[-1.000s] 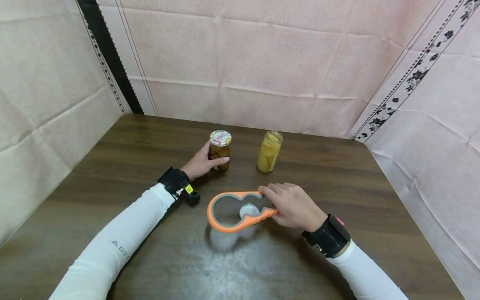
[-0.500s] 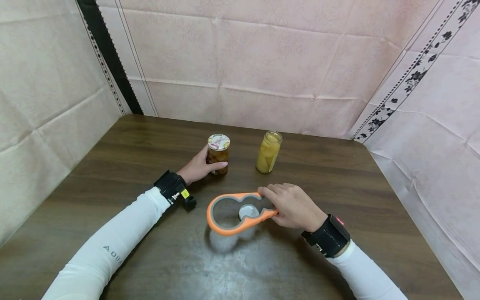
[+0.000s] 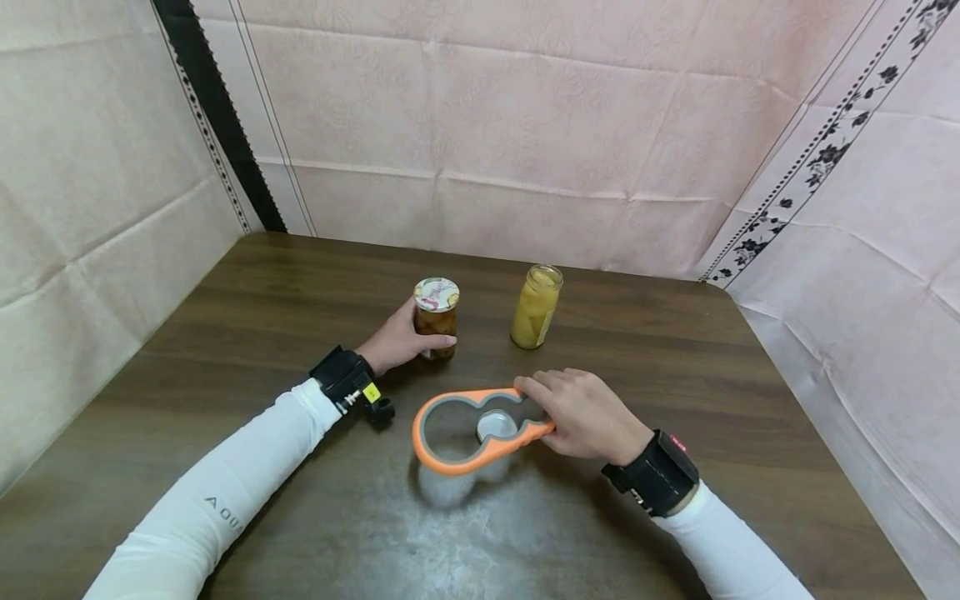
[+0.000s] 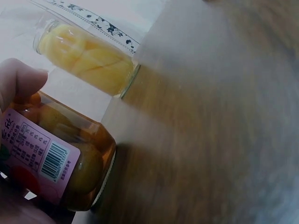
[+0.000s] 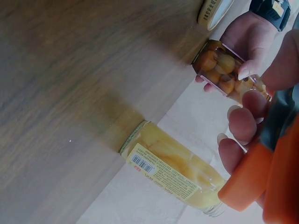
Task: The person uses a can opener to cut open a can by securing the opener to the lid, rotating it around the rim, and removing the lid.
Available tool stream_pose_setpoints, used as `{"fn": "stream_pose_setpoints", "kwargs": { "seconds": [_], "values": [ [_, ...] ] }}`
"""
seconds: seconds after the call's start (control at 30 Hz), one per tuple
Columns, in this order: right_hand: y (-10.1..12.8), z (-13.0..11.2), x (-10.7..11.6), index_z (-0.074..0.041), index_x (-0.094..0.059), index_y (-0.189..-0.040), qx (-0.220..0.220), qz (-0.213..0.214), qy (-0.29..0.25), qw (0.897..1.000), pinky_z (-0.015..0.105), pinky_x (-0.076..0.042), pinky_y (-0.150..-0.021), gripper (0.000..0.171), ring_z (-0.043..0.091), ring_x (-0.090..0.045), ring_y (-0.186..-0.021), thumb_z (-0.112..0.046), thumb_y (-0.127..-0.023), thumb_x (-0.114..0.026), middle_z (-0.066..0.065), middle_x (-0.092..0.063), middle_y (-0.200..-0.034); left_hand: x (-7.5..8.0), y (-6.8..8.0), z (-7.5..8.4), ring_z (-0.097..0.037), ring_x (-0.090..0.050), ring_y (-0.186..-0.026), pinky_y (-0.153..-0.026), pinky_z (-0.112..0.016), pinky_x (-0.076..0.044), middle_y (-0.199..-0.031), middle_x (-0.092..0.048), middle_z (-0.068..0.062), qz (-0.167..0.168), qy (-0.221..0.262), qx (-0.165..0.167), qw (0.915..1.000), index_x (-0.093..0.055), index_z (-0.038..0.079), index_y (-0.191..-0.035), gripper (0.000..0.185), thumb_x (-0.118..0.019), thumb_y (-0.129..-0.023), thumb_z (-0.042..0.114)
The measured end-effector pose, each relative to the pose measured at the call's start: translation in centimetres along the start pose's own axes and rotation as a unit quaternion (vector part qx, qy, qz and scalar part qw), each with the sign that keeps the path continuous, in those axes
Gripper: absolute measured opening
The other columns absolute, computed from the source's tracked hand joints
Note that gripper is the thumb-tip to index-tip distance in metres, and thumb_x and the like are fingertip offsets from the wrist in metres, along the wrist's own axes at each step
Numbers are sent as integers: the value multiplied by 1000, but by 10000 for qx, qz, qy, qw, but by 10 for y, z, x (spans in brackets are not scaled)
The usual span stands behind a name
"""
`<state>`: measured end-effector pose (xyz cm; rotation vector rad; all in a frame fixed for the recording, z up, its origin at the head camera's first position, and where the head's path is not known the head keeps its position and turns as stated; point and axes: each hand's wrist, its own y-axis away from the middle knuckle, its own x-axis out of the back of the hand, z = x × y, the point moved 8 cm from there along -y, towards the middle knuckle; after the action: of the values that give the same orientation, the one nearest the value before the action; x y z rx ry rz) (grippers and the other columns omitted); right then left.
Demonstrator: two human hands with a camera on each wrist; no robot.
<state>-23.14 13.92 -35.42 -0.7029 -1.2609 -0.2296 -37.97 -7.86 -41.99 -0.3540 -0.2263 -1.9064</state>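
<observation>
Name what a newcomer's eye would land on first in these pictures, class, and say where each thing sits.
First, the bright orange jar opener near the table's middle, gripped by the right hand, with a loose white lid lying inside its loop. Behind it, the left hand holds a lidded jar; to that jar's right stands an open jar of yellow fruit.

White long sleeves point(image 3: 225, 492), small grey lettering on the left forearm. Black wrist straps: left one point(image 3: 341, 377) has a yellow tag, right one point(image 3: 658, 472) a red mark.
</observation>
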Motion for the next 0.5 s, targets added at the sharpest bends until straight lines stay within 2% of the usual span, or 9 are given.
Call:
{"fn": "stream_pose_setpoints", "kwargs": {
  "seconds": [0.13, 0.23, 0.4, 0.5],
  "values": [
    [0, 0, -1, -15, -63, -121, 3, -20, -6, 10000, 26, -49, -62, 54, 7, -54, -67, -17, -70, -81, -7, -62, -85, -3, 0, 1, -36, -50, -134, -113, -52, -42, -147, -50, -16, -18, 188, -30, 9998, -29, 16, -156, 86, -81, -88, 22],
    [0, 0, -1, -15, -63, -121, 12, -8, -41, 10000, 27, -49, -62, 55, 7, -54, -67, -17, -70, -82, -7, -62, -85, -5, 2, 1, -34, -51, -132, -107, -46, -46, -145, -50, -16, -25, 313, 2, 9995, -30, 15, -155, 84, -80, -88, 18],
    [0, -2, 1, -15, -64, -121, 49, 57, -62, 10000, 27, -50, -63, 55, 8, -55, -68, -17, -69, -82, -6, -63, -86, -8, 5, 0, -31, -55, -116, -79, -32, -52, -140, -51, -19, -121, 481, 160, 9986, -32, 12, -153, 80, -79, -88, 16],
    [0, -2, 1, -15, -63, -120, 79, 76, -58, 9999, 27, -50, -63, 54, 8, -55, -67, -17, -69, -82, -7, -63, -86, -10, 6, -1, -28, -56, -109, -71, -29, -51, -138, -52, -20, -192, 516, 226, 9982, -34, 11, -151, 78, -78, -88, 16]
  ]
}}
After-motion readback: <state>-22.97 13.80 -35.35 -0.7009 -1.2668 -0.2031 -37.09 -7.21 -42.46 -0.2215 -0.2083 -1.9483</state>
